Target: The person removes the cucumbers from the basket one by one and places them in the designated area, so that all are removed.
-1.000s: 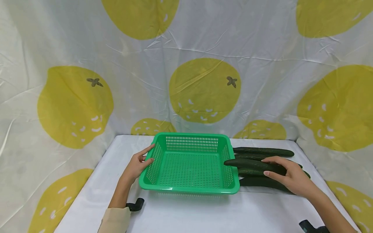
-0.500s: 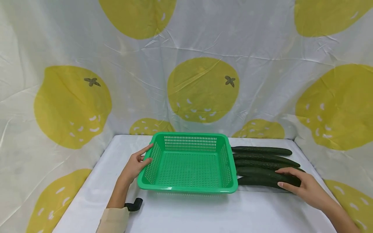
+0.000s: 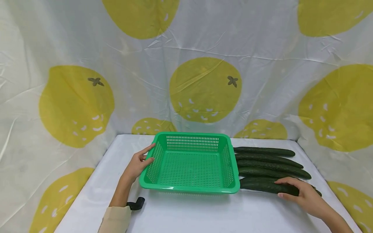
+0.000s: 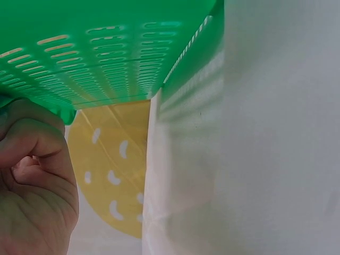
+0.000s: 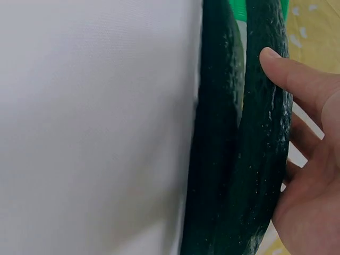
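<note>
A green plastic basket (image 3: 190, 168) with slotted walls stands in the middle of the table. My left hand (image 3: 137, 165) grips its left rim, thumb over the inside; in the left wrist view the curled fingers (image 4: 34, 138) show under the rim. To the basket's right, several long dark green cucumbers (image 3: 265, 151) lie side by side, pointing towards it. My right hand (image 3: 306, 195) holds the front cucumber (image 3: 259, 186) near its right end. In the right wrist view, the thumb lies on that cucumber (image 5: 260, 133), the other fingers are behind it, and another cucumber (image 5: 215, 159) lies alongside.
White cloth covers the table (image 3: 204, 213). Behind and at both sides hangs a pale curtain (image 3: 262, 81) printed with large yellow lemons. A black wrist-worn piece (image 3: 136, 204) sticks out beside my left wrist, near the beige sleeve (image 3: 115, 218).
The cucumber whose tip overlapped the basket's right rim now lies off it, among the others. My right hand has moved nearer the front edge, to the front cucumber. My left hand stays put.
</note>
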Motion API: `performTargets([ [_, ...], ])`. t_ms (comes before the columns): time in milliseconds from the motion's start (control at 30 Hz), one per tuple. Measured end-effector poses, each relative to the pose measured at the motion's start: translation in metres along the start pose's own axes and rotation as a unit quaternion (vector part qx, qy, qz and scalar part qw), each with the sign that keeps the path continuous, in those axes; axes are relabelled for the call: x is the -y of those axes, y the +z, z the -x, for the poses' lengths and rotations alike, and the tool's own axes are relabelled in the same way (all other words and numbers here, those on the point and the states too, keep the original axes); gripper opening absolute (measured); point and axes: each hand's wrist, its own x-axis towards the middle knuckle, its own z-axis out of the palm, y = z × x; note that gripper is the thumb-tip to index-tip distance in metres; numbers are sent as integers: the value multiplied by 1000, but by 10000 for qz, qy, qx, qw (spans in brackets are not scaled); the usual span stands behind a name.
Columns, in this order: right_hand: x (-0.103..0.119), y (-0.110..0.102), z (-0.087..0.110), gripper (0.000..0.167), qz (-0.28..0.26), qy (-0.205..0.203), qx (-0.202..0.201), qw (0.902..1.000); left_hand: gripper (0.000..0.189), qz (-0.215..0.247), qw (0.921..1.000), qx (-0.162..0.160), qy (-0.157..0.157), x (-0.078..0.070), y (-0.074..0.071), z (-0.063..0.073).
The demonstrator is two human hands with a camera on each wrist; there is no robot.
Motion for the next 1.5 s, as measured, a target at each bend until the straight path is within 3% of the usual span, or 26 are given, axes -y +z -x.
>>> performTargets([
  [533, -6, 19, -1, 41, 448, -550, -385, 9967, 62, -47, 10000, -18, 14, -2, 4, 1],
  [900, -6, 25, 2, 39, 808, -466, -433, 9947, 62, -16, 10000, 63, 68, 0, 6, -3],
  [1233, 4, 25, -2, 25, 493, -235, -640, 9965, 62, -60, 9996, 58, 252, 6, 2, -5],
  [1500, 14, 12, -16, 17, 563, -393, -718, 9950, 59, -330, 9993, 159, -43, 8, -8, 3],
])
